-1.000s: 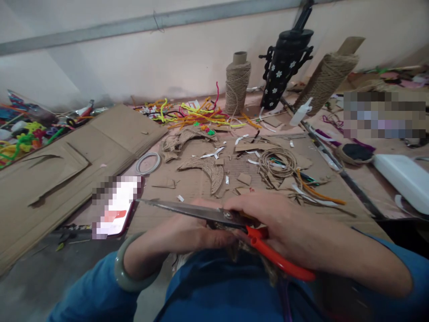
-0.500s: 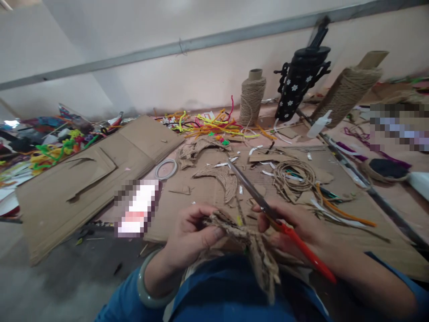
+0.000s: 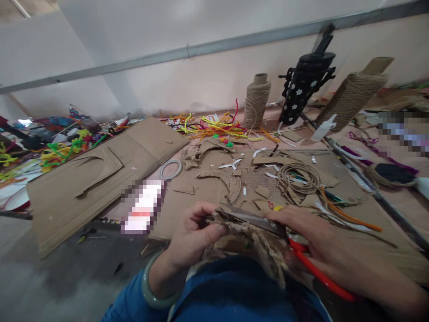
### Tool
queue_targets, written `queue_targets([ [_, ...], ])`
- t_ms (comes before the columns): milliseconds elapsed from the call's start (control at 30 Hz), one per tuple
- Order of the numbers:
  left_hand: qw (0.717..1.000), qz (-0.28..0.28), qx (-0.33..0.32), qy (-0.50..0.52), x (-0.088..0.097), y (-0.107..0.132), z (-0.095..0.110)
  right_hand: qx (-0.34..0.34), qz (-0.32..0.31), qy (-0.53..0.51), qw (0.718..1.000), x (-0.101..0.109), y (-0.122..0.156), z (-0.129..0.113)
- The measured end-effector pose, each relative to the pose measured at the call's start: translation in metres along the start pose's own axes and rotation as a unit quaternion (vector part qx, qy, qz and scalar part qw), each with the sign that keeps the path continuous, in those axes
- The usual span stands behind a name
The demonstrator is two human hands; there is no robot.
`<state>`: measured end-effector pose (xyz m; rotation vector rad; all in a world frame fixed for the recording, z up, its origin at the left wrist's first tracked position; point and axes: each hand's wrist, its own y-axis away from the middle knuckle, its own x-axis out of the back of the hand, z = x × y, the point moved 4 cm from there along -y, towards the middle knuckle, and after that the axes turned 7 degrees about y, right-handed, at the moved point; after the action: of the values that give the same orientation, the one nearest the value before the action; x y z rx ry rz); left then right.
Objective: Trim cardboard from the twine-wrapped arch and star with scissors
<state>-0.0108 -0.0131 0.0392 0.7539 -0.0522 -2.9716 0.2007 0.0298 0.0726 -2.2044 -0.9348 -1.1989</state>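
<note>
Twine-covered piece (image 3: 263, 247), pinched in the left hand (image 3: 196, 237), extends rightward from that grip; scissors (image 3: 304, 258), grasped by the right hand (image 3: 315, 237), point left over it.

Half a second ago your scissors (image 3: 295, 246) pointed away from you; now they have swung left and lie over the ragged piece (image 3: 264, 246) in your left hand (image 3: 197, 237). Your right hand (image 3: 311, 232), crowded against the left a second ago, has drawn away, baring more of the piece.
</note>
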Motion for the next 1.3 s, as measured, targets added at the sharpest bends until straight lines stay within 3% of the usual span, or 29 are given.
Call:
queue_targets([
  [233,0.999,-0.027,0.007,0.030,-0.004,0.001,0.000,0.013,-0.016,0.036,0.999,0.007,0.005,0.005],
  [500,0.999,-0.038,0.012,0.037,-0.003,0.003,0.001,-0.019,-0.081,0.040,0.996,0.006,0.011,0.017],
  [667,0.996,-0.072,0.000,0.058,-0.006,0.002,-0.001,-0.003,-0.115,0.041,0.993,0.008,0.014,0.019],
  [900,0.998,-0.050,0.006,0.048,-0.003,0.002,-0.006,-0.010,-0.132,0.020,0.991,0.002,0.009,0.018],
  [1067,0.997,-0.062,-0.003,0.055,-0.004,0.002,-0.008,-0.004,-0.113,0.017,0.993,-0.006,0.009,0.016],
  [1300,0.989,-0.120,-0.012,0.081,-0.008,0.002,-0.009,0.019,-0.074,0.008,0.997,-0.021,0.009,0.016],
])
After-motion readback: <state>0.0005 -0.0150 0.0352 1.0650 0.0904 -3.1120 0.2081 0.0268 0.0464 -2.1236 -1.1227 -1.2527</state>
